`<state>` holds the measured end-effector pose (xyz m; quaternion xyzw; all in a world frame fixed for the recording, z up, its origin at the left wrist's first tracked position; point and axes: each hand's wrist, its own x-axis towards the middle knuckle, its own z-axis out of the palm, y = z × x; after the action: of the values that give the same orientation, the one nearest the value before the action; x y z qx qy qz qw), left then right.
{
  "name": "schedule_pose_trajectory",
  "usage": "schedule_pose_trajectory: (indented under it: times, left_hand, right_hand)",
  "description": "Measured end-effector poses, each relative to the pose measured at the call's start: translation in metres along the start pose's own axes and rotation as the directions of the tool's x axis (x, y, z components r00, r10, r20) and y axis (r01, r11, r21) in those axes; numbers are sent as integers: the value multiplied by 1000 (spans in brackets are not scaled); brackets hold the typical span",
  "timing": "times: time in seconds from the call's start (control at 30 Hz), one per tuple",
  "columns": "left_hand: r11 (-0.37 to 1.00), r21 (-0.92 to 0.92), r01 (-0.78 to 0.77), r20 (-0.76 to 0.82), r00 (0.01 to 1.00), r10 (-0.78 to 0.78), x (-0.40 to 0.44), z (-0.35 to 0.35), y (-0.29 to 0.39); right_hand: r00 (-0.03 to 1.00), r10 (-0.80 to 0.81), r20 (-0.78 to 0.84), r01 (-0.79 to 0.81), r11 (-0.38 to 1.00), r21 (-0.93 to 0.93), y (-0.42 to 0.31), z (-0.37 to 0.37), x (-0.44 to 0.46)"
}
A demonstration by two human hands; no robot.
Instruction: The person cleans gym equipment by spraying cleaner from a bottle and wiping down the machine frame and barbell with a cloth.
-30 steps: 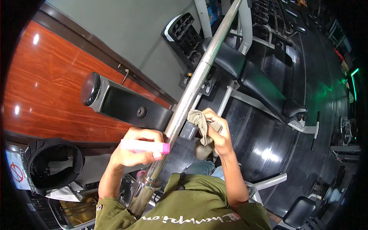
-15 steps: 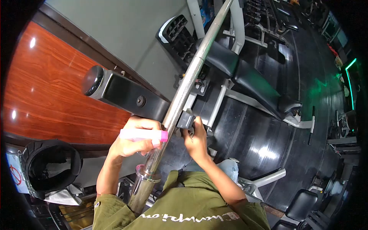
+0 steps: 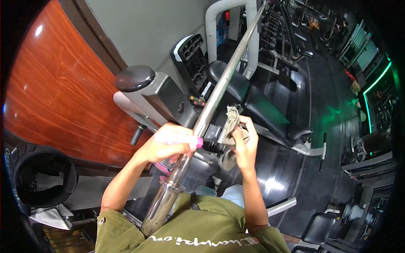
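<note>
A long metal barbell point(image 3: 216, 93) runs diagonally through the head view, its thick sleeve point(image 3: 162, 202) close to my body. On the bar's left side my left hand point(image 3: 158, 148) is closed around a spray bottle point(image 3: 174, 139) with a white head and pink nozzle. The nozzle points across the bar, and part of the bottle's clear body shows below the hand. To the right of the bar, my right hand point(image 3: 248, 141) grips a crumpled grey-beige cloth point(image 3: 230, 125), held apart from the bar. Part of the cloth hangs below the fingers.
A rack post with a black cap point(image 3: 135, 79) stands left of the bar. Behind it is a black plastic holder point(image 3: 190, 59). A padded black bench point(image 3: 270, 109) lies to the right on the dark floor. At far left hangs a black round object point(image 3: 44, 175).
My right hand has moved up and right, away from beside the bar, and the cloth now shows clearly. My left hand still holds the spray bottle by the bar. The view has shifted.
</note>
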<state>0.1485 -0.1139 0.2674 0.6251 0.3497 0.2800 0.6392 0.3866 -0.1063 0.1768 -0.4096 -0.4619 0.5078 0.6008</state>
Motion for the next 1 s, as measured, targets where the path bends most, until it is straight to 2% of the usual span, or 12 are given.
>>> schedule_pose_trajectory:
  times: [0.1,0.2,0.27,0.33,0.37,0.47,0.53,0.6,0.67,0.8,0.87,1.0]
  left_hand:
    - [1000,9,-11,-36,999,11,3,1,-3]
    - [1000,7,-14,-60,998,15,5,4,-2]
    - [998,55,-24,-57,998,27,6,5,-4]
    - [997,55,-61,-58,996,64,8,3,-5]
    - [998,40,-49,-59,997,51,8,3,-6]
    - [999,20,-41,-80,996,42,7,6,-6]
    - [997,71,-8,-78,997,13,9,6,-6]
    - [998,61,14,-96,995,-8,8,6,-7]
    - [1000,3,-26,-84,996,27,7,4,-10]
    - [999,-41,29,-129,991,-34,5,10,-1]
    - [991,109,71,-124,991,-58,6,12,2]
    - [954,268,136,-115,987,-109,2,16,21]
  right_hand:
    - [940,-287,183,333,888,-317,-25,-1,28]
    - [876,-257,408,439,775,-455,-50,5,48]
    - [855,-201,479,448,750,-486,-58,11,61]
    - [705,-141,695,575,687,-444,-60,14,72]
    - [678,-99,729,572,694,-437,-64,15,76]
    - [609,-60,791,621,656,-428,-66,12,97]
    - [603,-83,793,668,596,-445,-66,10,111]
    - [631,-73,772,637,617,-462,-67,9,124]
    - [603,-93,792,656,624,-426,-68,14,132]
    - [435,6,901,738,570,-360,-71,31,149]
    - [372,40,928,739,592,-321,-71,35,159]
    - [322,72,944,697,656,-288,-67,35,170]
